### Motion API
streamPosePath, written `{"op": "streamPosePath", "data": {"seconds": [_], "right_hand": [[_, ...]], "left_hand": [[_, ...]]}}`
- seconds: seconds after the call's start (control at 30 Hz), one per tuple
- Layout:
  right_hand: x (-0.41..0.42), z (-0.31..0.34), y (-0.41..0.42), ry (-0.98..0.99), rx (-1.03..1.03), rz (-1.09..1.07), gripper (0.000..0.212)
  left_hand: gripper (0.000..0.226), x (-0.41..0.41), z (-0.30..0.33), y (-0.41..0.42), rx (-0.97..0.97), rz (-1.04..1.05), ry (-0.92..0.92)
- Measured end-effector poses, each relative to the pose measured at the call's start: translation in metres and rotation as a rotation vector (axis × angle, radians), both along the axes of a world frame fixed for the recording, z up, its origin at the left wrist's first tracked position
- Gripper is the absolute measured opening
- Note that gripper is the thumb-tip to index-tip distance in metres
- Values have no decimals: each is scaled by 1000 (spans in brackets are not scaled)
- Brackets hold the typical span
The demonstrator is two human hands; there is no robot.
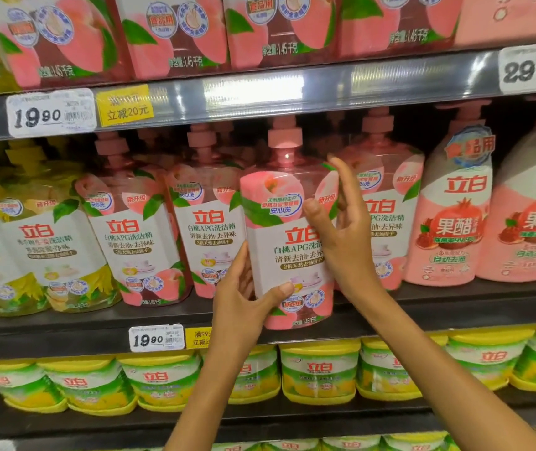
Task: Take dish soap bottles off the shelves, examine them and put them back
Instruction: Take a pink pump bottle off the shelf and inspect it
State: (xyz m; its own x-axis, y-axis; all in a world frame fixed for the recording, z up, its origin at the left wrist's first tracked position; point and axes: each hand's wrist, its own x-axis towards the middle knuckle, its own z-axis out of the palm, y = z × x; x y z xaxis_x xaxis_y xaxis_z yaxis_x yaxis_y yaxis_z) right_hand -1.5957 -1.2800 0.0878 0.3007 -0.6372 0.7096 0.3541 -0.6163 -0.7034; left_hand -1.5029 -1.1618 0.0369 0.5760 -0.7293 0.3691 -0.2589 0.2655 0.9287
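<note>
A pink peach dish soap bottle with a pump top is held in front of the middle shelf, label facing me. My left hand grips its lower left side, thumb across the front near the bottom. My right hand holds the bottle's right side, thumb on the label and fingers stretched up along the edge. Matching peach bottles stand in the row behind and to both sides.
Yellow lemon bottles stand at the left of the middle shelf, pink pomegranate bottles at the right. Larger peach bottles fill the top shelf. Green-yellow tubs line the lower shelf. Price tags hang on the shelf rails.
</note>
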Motion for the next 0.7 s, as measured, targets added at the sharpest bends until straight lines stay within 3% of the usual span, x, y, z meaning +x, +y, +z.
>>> {"op": "streamPosePath", "data": {"seconds": [0.17, 0.3, 0.47, 0.57, 0.7], "right_hand": [[-5, -2, 4, 45, -169, -260, 64], [-12, 4, 4, 108, -169, -176, 67], [-16, 7, -10, 384, -469, -555, 84], [-13, 8, -14, 419, -480, -651, 83], [-5, 7, -14, 412, -530, -737, 82]], "left_hand": [[71, -17, -10, -1, -6, 388, -198], [66, -21, -10, -7, -3, 474, -252], [58, -25, -8, -21, 104, 634, -457], [61, -26, -6, -27, 168, 741, -647], [64, -25, -5, -34, 203, 745, -657]]}}
